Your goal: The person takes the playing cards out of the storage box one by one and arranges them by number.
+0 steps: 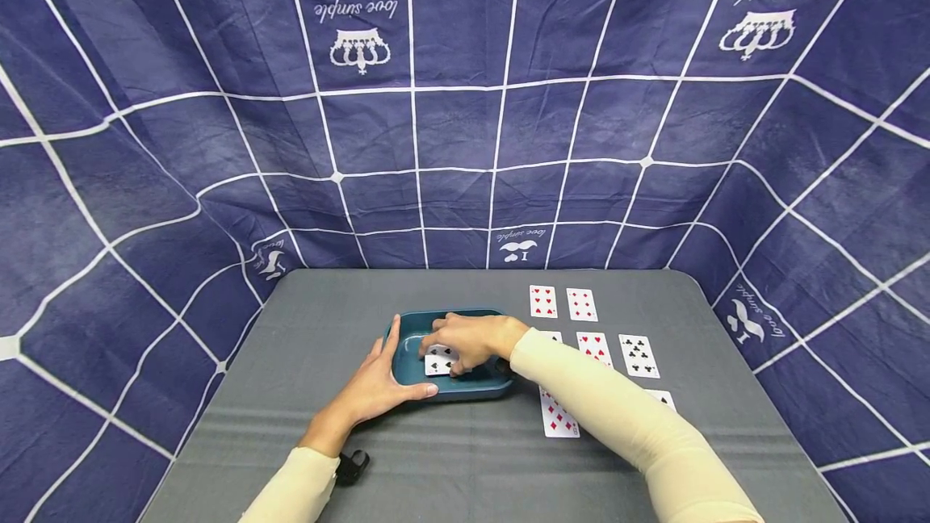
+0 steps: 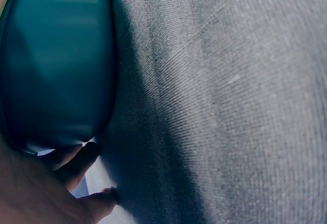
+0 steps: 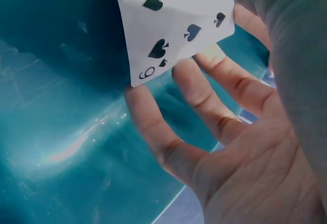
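A teal tray [image 1: 472,395] stands on the grey table. My left hand [image 1: 374,386] grips its left end, with the thumb over the near rim and the other fingers along the far left side. In the left wrist view those fingers curl around the end of the tray [image 2: 61,65]. Inside the tray, my right hand [image 1: 471,339] pinches a white playing card with black spades [image 1: 439,365]. The right wrist view shows the fingers along the edge of this spade card [image 3: 168,35], which is tilted above the tray's glossy floor; the thumb side hides part of it.
Right of the tray lie several face-up cards, among them two red ones at the back [image 1: 543,302], a heart card [image 1: 595,349], a club card [image 1: 639,357] and a diamond card [image 1: 559,416]. My right sleeve [image 1: 603,410] covers parts of some. Blue gridded cloth [image 1: 465,127] surrounds the table.
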### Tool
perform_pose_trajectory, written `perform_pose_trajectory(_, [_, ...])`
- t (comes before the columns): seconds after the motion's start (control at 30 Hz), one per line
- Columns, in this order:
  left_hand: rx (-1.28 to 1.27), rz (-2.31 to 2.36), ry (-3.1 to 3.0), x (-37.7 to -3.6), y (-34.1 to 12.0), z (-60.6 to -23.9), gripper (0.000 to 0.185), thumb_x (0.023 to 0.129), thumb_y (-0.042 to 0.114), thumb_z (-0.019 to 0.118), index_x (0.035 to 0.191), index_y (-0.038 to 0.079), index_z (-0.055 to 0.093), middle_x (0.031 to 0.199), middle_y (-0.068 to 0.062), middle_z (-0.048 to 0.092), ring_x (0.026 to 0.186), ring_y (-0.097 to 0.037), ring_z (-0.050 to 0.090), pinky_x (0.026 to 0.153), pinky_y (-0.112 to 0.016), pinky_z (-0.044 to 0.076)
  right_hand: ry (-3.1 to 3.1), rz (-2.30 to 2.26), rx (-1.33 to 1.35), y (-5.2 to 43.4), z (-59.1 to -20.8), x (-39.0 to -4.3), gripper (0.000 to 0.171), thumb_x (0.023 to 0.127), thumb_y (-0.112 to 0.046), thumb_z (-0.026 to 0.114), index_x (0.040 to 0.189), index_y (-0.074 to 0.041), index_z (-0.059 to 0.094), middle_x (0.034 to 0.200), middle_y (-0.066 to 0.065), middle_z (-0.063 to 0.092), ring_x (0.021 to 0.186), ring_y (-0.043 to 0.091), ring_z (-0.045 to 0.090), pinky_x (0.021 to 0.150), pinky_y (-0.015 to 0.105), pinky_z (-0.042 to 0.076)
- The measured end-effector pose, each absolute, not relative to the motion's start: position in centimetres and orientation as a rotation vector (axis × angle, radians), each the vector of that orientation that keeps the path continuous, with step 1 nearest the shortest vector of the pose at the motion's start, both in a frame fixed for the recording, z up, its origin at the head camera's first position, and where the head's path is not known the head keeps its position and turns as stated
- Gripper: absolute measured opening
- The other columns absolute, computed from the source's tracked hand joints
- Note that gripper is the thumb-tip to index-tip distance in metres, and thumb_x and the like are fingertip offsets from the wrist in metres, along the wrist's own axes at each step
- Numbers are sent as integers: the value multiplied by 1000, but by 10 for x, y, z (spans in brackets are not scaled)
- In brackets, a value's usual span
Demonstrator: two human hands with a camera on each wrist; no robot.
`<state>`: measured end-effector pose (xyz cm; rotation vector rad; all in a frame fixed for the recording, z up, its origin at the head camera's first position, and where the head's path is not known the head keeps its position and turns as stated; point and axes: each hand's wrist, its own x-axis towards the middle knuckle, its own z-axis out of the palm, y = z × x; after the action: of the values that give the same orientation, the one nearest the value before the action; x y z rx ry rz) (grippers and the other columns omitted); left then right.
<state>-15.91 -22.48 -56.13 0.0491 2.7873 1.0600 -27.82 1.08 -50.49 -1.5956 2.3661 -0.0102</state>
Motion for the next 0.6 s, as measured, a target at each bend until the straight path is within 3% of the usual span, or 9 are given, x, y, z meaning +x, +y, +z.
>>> perform_pose_trajectory(0.4, [53,1066,2780,-157,-224,-561,154,84,79,94,190,28,-6,190,-39,15,169,-66,37,128,-80,43,2369,-185,-1637,29,-498,-276,66,103,-20,90,164,-25,67,142,2,68,120,17,66,107,31,57])
perform_pose_trajectory(0.6, [35,1062,2782,-158,-223,-560,155,83,79,95,190,29,-7,190,-39,15,169,-66,37,129,-80,42,2376,-334,-1592,41,-490,-275,65,105,-14,86,166,-19,65,143,6,66,104,15,64,97,28,56])
